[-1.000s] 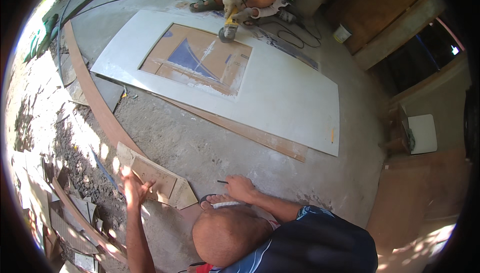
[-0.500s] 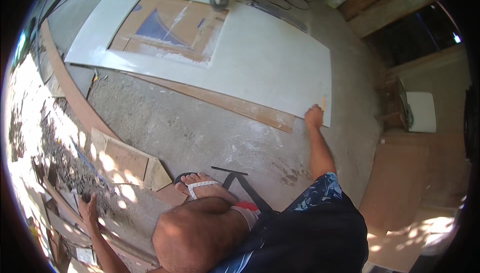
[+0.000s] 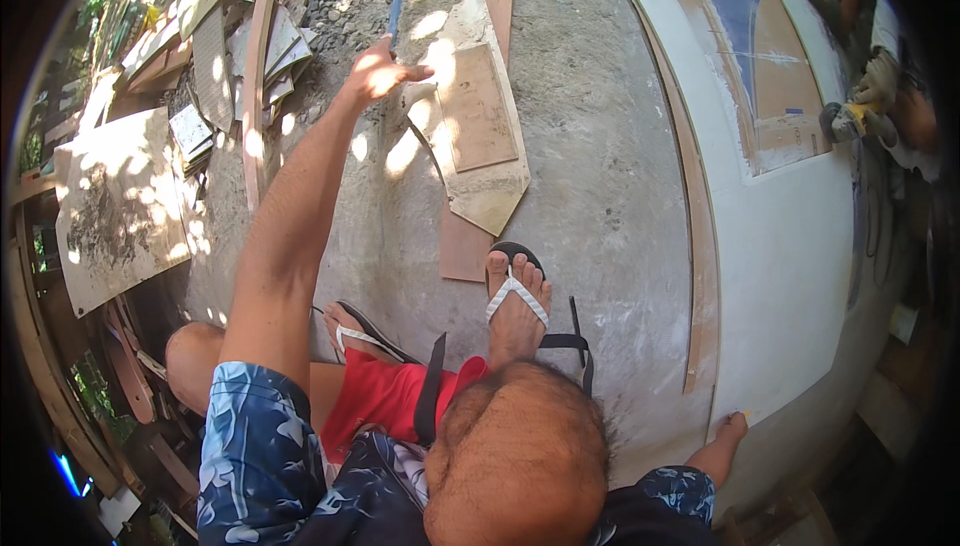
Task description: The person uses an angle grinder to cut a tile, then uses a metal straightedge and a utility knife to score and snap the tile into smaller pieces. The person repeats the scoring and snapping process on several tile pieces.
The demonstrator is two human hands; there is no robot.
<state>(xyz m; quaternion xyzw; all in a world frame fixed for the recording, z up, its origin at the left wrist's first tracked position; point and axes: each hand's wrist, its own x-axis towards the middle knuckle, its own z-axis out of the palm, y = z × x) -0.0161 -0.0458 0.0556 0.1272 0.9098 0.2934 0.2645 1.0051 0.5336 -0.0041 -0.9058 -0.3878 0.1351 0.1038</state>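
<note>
My left hand is stretched forward over the gravelly ground, thumb held out to the side and palm empty as far as I can see. Just past its fingertips lies a narrow blue strip; whether they touch it I cannot make out. Off to the lower right, my right hand is closed at the near corner of a large white door panel. A bit of yellow, apparently a slim pencil, shows at its fingers; most of it is hidden.
On the right, another person's gloved hand holds a yellow angle grinder over the panel's brown inset. A long wooden strip borders the panel. Stacked board offcuts lie ahead of my sandalled foot; scrap wood is heaped at left.
My view has swung left. My left hand has reached forward to beside the board offcuts and the blue strip. My right hand stays at the panel corner.
</note>
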